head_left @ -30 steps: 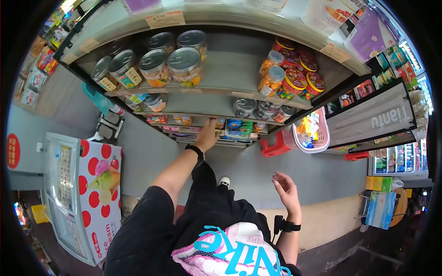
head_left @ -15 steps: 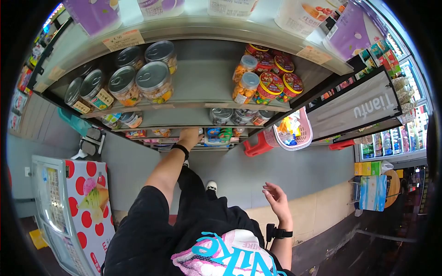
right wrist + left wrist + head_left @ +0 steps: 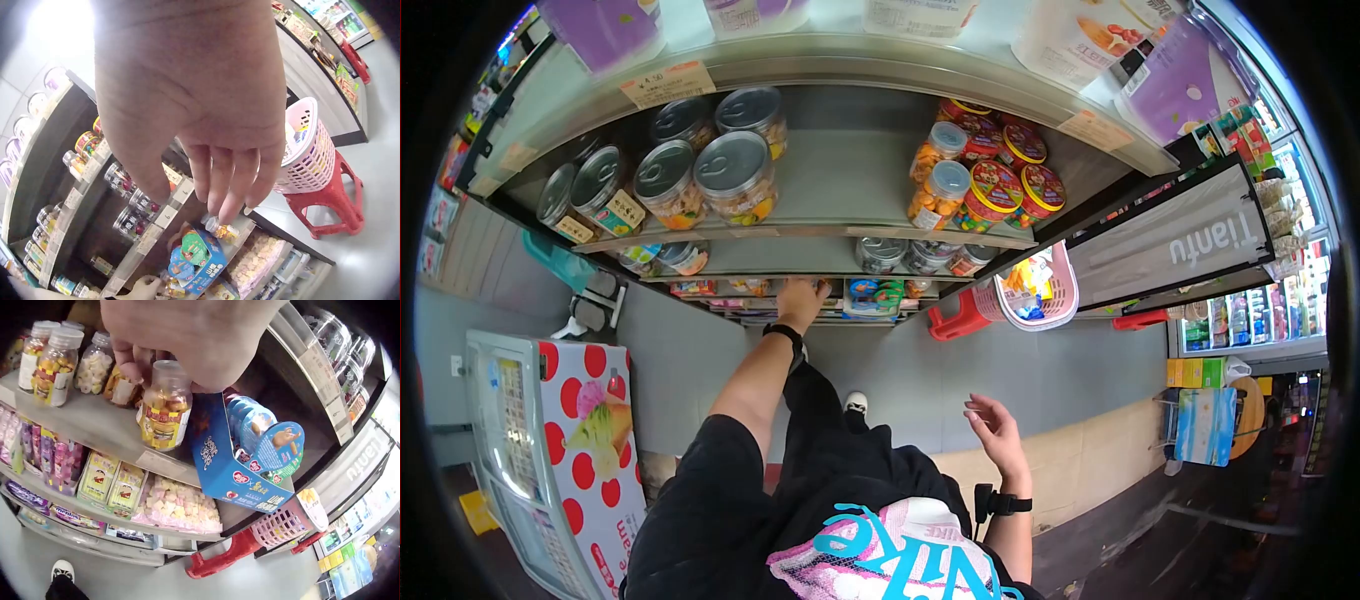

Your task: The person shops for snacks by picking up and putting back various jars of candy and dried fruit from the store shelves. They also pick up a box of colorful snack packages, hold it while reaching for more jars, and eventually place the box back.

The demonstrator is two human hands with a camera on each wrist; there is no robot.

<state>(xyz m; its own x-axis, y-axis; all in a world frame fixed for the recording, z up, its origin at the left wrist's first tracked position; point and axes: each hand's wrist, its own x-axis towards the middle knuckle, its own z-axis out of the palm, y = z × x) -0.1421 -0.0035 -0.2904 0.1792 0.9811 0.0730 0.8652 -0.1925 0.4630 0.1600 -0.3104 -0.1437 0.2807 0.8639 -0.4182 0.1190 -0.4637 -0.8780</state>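
The left hand [image 3: 187,337] grips a clear, yellow-labelled plastic jar [image 3: 165,419], cap up, long axis near vertical; the right hand [image 3: 1000,435] is relaxed, fingers loosely bent.

Just right of the grip [image 3: 802,303] stands a blue snack box [image 3: 215,456]; farther right, a pink basket [image 3: 319,159] sits on a red stool [image 3: 972,312]. Large lidded jars [image 3: 737,182] stand above, pastel sweets [image 3: 178,503] lie below, a red-dotted freezer [image 3: 585,425] stands left.
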